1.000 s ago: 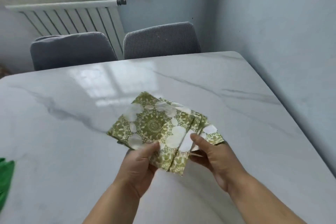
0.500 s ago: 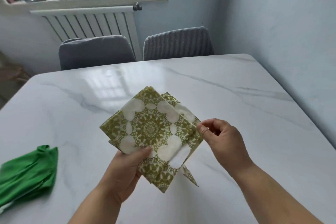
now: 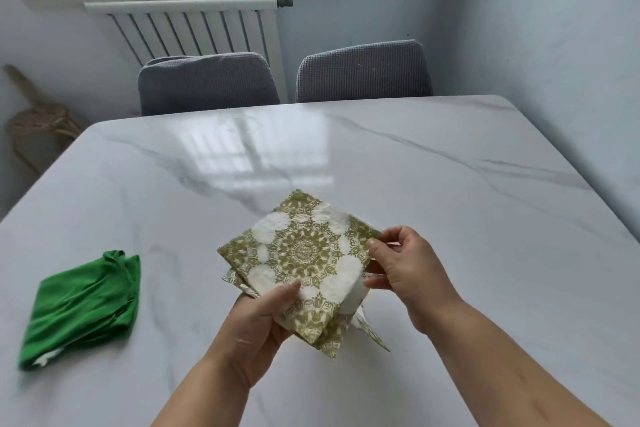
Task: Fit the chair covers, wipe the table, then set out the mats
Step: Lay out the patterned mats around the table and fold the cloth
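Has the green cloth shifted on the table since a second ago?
No. The green cloth keeps its spot near the left edge of the table; only the camera turned.

the counter (image 3: 415, 184) looks like glossy white marble with grey veins. the mats (image 3: 304, 253) look like thin, matt printed paper. the cloth (image 3: 83, 308) is soft green fabric. the chair covers (image 3: 207, 83) are grey, ribbed textile.

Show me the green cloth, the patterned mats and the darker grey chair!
green cloth (image 3: 83, 308): head view, middle of its folded top.
patterned mats (image 3: 304, 250): head view, round medallion on the top mat.
darker grey chair (image 3: 207, 83): head view, middle of the covered backrest.
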The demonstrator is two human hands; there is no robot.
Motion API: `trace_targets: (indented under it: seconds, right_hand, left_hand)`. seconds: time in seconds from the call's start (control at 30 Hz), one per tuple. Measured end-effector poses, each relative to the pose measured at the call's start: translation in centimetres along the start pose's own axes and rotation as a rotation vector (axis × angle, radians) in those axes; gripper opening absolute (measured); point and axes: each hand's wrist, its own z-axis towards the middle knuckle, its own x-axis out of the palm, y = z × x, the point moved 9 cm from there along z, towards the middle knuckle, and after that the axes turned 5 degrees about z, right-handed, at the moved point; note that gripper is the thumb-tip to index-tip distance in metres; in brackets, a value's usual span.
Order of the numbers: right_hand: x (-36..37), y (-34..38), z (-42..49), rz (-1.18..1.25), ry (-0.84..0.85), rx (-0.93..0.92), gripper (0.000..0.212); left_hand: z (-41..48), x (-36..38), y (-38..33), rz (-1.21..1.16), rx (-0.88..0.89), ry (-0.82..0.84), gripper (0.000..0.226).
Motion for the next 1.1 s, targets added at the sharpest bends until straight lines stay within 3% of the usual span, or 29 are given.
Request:
trace_targets:
  seconds: [0.17,0.3,0.43,0.57,0.67,0.83,1.0,1.1]
  right_hand:
    - [-0.2,-0.7,0.9,-0.181,-0.027,-0.044,0.017]
    - [-2.8,-0.9,2.1,-0.554,-0.132,-0.082,0.013]
    - [-3.8,-1.4,3.5,-0.704,-0.105,-0.032,0.01]
    - [-4.9,1.3,6.3,-0.89,-0.109,-0.129,0.011]
    - [-6.5,5.3,9.6,-0.812,-0.132,-0.19,0.011]
    - [-8.7,10.7,15.6,-0.468,-0.215,-0.191,0.015]
    - [-6.4,13.7,21.3,-0.333,-0.165,-0.138,0.015]
    - [-4.3,15.6,24.5,-0.121,-0.137,-0.137,0.015]
  left_hand:
    - [0.3,-4.0,2.9,0.047,-0.097,-0.213,0.031]
    - [0.1,-6.5,3.5,0.152,-0.111,-0.395,0.024]
    - [0.5,-5.5,1.0,0.276,-0.029,-0.408,0.018]
    - [1.5,-2.8,-2.9,0.351,0.087,-0.333,0.019]
    - [3.4,-0.6,-6.0,0.372,0.177,-0.302,0.02]
    - [6.7,2.0,-9.8,0.372,0.262,-0.316,0.023]
    - [10.2,3.8,-11.4,0.387,0.294,-0.317,0.021]
    - [11.8,4.1,-11.7,0.387,0.294,-0.309,0.021]
